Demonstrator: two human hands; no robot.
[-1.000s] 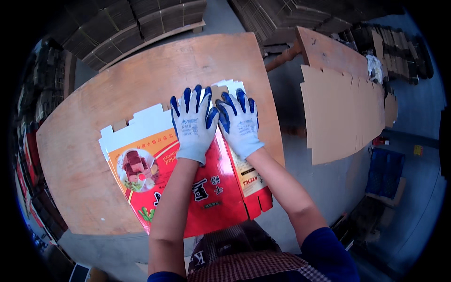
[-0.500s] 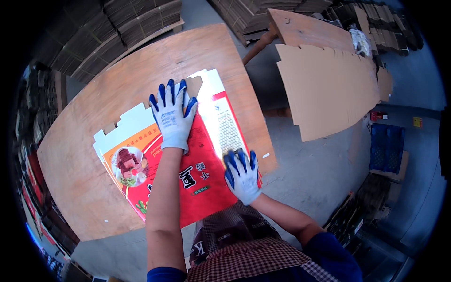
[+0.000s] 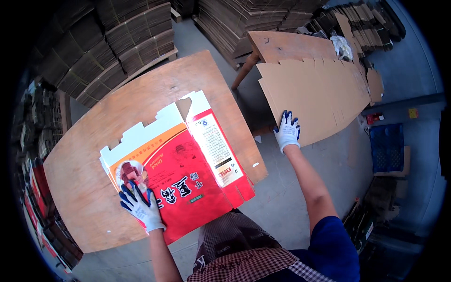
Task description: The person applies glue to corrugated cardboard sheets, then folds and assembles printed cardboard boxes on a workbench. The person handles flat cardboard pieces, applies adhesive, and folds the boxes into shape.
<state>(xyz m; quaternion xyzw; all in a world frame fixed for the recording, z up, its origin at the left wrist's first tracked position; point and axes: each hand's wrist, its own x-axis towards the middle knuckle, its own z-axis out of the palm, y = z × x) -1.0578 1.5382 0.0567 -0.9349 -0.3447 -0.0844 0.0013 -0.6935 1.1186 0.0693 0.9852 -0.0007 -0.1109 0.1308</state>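
Note:
A red and orange printed carton blank (image 3: pixel 206 178) lies folded flat on the wooden table in front of me, its white notched flaps toward the far side. My left hand (image 3: pixel 143 207), in a white glove with blue fingertips, rests with spread fingers on the blank's near left part, beside the food picture. Off to the right, my gloved right hand (image 3: pixel 287 133) touches the left edge of a plain brown cardboard sheet (image 3: pixel 314 98). Its fingers are stretched out on the sheet, with the thumb apart. The undersides of both hands are hidden.
The wooden table (image 3: pixel 89 155) ends just right of the blank, with a gap of floor before the brown sheet. A second wooden table (image 3: pixel 291 47) stands behind that sheet. Bundled cardboard stacks (image 3: pixel 145 42) line the back. A blue plastic pallet (image 3: pixel 387 148) leans at right.
My left hand has slid from the blank's far part to its near left. My right hand has left the blank's right edge and reached right to the brown sheet.

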